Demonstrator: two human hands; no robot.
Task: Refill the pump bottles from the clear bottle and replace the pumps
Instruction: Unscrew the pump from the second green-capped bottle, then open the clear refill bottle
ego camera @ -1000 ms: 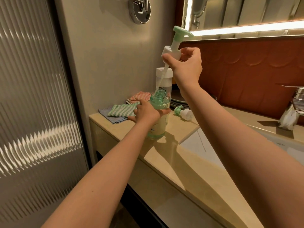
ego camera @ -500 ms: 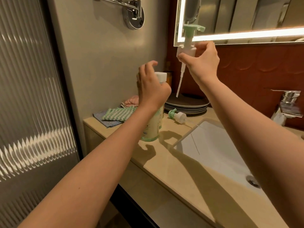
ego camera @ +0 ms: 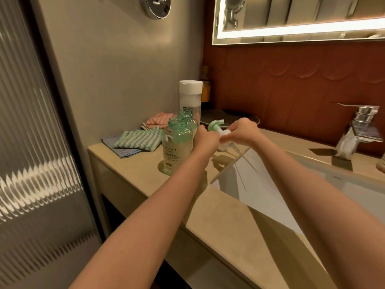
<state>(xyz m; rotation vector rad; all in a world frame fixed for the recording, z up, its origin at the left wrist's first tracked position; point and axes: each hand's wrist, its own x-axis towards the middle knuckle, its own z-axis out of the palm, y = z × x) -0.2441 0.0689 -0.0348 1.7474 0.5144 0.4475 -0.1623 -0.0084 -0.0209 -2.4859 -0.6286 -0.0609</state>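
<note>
Two green pump bottles stand open on the counter with no pumps in them, the front bottle point(ego camera: 177, 148) labelled and the rear bottle point(ego camera: 188, 119) just behind it. Behind both stands the clear bottle point(ego camera: 190, 97) with its white cap on. To their right, low over the counter by the sink edge, my left hand point(ego camera: 205, 137) and my right hand point(ego camera: 243, 131) meet on a pump point(ego camera: 221, 133) with a green head and white collar. Both hands grip it. Its thin tube points down and right toward the basin. A second pump cannot be made out behind the hands.
Folded cloths point(ego camera: 137, 141) lie at the counter's left end by the wall. Dark plates point(ego camera: 230, 117) are stacked behind the hands. The white sink basin point(ego camera: 302, 184) lies to the right, with a chrome faucet point(ego camera: 362, 130) beyond it. A ribbed glass door point(ego camera: 31, 142) stands on the left.
My right hand lifted the pump out of the front bottle, then brought it down to counter height. My left hand let go of the bottle and came over to the pump.
</note>
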